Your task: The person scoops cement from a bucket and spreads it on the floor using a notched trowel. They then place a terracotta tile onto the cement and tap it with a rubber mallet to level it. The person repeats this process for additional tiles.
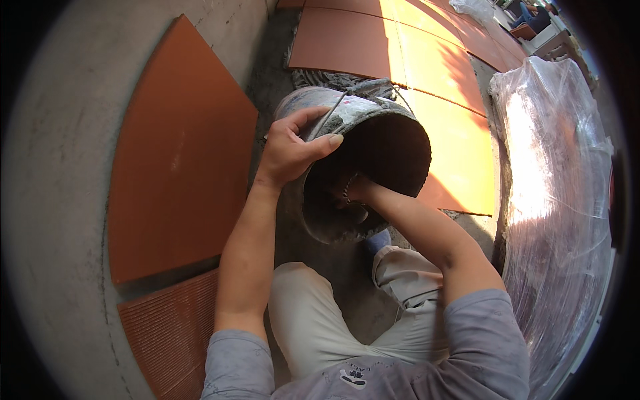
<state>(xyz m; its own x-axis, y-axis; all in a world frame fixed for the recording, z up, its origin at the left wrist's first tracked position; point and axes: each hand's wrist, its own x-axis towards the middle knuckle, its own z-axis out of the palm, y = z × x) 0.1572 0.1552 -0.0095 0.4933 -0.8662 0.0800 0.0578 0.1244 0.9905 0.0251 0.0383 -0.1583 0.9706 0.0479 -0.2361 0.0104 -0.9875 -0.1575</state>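
A mortar-smeared bucket (303,100) lies tipped toward me between my knees and the laid tiles, its dark mouth facing me. My left hand (297,147) grips its rim on the left, thumb at the lip and fingers along the outside. A thin wire handle (333,110) rests across the top of the bucket, by that hand. Deep in the mouth is my right hand (353,190), with a beaded bracelet at the wrist. Shadow hides its fingers, and I cannot make out what they hold or touch. A pale rounded shape (357,213) shows just below it.
Terracotta tiles (347,43) cover the floor ahead, with ridged mortar (323,80) at their near edge. On the left, a large tile (183,153) leans by the wall, above a ribbed tile (173,327). A plastic-wrapped stack (553,167) stands right. Someone sits far off (530,17).
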